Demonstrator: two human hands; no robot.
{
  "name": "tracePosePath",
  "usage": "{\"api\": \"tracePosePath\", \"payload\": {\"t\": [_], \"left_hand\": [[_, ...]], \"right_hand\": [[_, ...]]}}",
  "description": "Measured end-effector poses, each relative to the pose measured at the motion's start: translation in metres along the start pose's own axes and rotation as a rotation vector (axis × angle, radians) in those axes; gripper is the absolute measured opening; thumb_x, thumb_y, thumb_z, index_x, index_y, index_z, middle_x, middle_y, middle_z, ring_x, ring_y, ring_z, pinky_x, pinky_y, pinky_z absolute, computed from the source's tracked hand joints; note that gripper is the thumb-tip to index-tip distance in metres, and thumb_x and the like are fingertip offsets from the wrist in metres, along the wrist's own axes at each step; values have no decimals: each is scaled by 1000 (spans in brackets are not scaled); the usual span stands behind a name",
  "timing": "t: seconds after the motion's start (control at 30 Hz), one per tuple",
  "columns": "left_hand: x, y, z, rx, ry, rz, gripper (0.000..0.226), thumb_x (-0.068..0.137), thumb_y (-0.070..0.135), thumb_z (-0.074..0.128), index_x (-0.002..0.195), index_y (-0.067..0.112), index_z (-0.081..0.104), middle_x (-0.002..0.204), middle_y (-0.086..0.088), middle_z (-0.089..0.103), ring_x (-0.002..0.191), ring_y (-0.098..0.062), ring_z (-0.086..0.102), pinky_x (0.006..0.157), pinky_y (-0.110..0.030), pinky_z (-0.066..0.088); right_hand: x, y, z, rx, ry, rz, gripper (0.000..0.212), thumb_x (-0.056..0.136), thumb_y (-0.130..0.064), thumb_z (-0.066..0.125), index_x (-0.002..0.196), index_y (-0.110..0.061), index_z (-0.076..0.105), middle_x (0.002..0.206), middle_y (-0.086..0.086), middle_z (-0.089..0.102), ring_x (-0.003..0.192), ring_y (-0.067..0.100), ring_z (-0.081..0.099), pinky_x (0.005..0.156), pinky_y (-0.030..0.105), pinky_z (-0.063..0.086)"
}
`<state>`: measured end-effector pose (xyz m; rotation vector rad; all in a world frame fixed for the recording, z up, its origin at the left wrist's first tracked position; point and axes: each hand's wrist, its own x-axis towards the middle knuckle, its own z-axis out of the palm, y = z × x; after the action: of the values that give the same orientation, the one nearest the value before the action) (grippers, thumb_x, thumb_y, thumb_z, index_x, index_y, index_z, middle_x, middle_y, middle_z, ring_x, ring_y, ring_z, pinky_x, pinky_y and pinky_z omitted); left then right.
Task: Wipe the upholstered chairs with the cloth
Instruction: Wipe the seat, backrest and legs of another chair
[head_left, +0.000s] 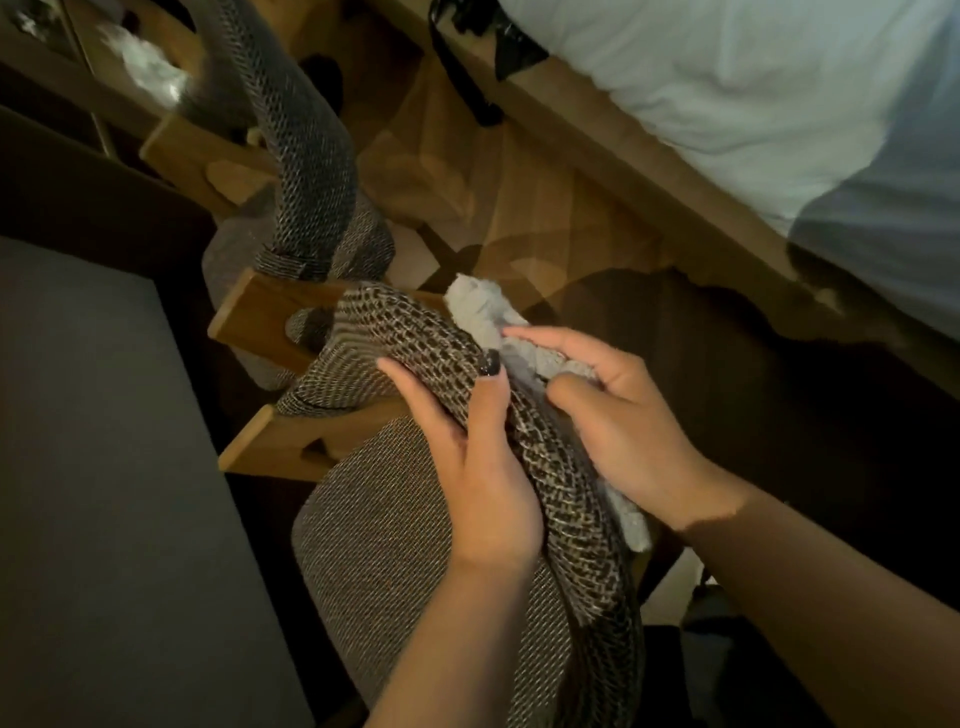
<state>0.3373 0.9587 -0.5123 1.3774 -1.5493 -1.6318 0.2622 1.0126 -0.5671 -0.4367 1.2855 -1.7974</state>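
A chair with a curved, woven grey-and-black padded backrest (415, 332) and a tweed seat cushion (384, 525) stands right below me. My left hand (478, 467) grips the top of that backrest, thumb over its rim. My right hand (613, 415) presses a light grey cloth (483, 317) against the outer side of the backrest; the cloth sticks out above the fingers and below the wrist. A second chair of the same fabric (306, 140) stands farther away at the upper left.
A dark grey tabletop (98, 467) fills the left side. Wooden armrests (291, 441) jut from the chair toward the table. A bed with white bedding (779, 93) on a wooden frame runs along the right. Wooden floor lies between.
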Motion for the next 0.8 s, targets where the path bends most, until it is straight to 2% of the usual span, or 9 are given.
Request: {"api": "tracePosePath", "payload": {"t": [0.1,0.27,0.37,0.43,0.53,0.6,0.67,0.7,0.8], "left_hand": [[3,-4,-3,-88,-21,-11,92,76,37,62,145,57,5,155,17,27,137,-9,36,115,-43,30],[9,-6,-6,-245,6,-79,90,76,34,70,144,57,16,151,18,34,132,-7,43,106,-35,40],[32,-8,-26,-459,47,-205,61,80,55,58,138,44,44,130,15,61,112,-6,61,90,-34,45],[58,-2,-40,-475,109,-213,37,93,54,41,123,39,56,108,22,70,100,2,64,94,-37,41],[95,14,-50,-461,117,-246,41,96,55,36,121,32,60,112,15,70,109,-8,59,99,-41,40],[113,22,-48,-395,77,-332,62,86,61,51,136,24,50,128,3,63,114,-17,58,95,-43,45],[121,28,-36,-289,108,-423,99,64,64,66,149,34,26,146,-3,46,125,-26,52,98,-51,45],[124,31,-29,-235,155,-448,106,62,63,65,151,39,13,154,-5,33,133,-31,43,103,-54,40],[123,39,-13,-159,288,-445,95,82,49,54,152,32,-9,162,-5,7,146,-33,17,115,-54,24]], "right_hand": [[15,26,2,-50,70,168,38,91,1,47,113,-21,67,110,-8,68,105,6,63,101,36,46],[46,59,-2,-352,39,325,28,95,-9,49,110,-17,70,120,-3,65,116,13,57,106,38,41],[48,43,2,-289,50,281,32,94,-14,47,92,-35,72,115,-2,66,113,16,58,105,47,41],[44,14,9,-110,39,209,34,86,-16,44,103,-28,71,118,7,66,111,25,60,103,48,43],[47,-23,22,13,-52,47,41,80,-6,42,109,-18,70,113,14,67,104,34,62,90,47,49],[56,-26,29,-32,-81,37,45,77,-5,43,105,-26,71,112,7,69,102,29,64,87,44,53],[67,-23,31,-8,-49,144,42,77,-5,46,106,-24,71,106,4,72,98,23,67,83,32,56],[72,-18,30,-27,-34,202,39,80,-4,48,110,-19,69,105,4,72,97,19,68,80,24,55],[88,-3,30,-164,-23,320,28,92,-2,48,107,-14,68,98,-6,70,83,-6,66,67,5,48]]}}
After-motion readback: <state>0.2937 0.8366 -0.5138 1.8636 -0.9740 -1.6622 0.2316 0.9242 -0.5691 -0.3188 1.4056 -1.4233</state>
